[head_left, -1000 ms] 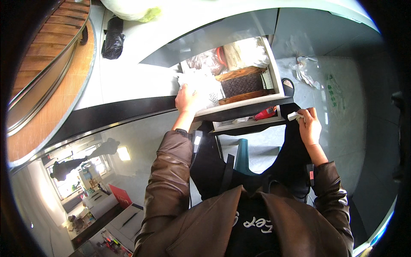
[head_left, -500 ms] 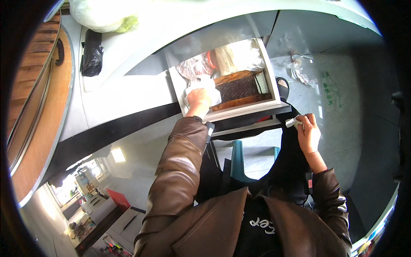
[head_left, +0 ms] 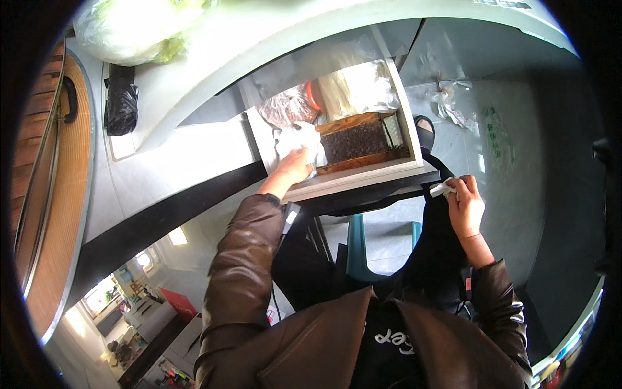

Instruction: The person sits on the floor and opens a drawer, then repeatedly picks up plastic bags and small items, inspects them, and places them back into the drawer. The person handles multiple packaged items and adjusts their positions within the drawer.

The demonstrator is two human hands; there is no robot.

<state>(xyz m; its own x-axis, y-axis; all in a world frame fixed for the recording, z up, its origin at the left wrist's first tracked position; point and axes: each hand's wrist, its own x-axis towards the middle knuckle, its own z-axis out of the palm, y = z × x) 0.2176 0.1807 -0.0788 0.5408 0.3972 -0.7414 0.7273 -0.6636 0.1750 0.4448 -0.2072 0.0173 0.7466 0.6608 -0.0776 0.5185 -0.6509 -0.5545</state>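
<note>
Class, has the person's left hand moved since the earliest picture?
Yes: the left hand has moved rightward, judged against the left wall of the open drawer.

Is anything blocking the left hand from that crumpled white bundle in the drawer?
Nothing visible: the left hand appears to touch the crumpled white bundle at the left end of the drawer. The wooden-sided box sits right of the bundle, not between them.

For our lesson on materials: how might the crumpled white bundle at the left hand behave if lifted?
The crumpled white bundle would probably sag, since its surface looks thin and wrinkled. Its loose, uneven folds make rolling seem unlikely. The thin-looking material hints at lightness, though any contents are hidden.
</note>
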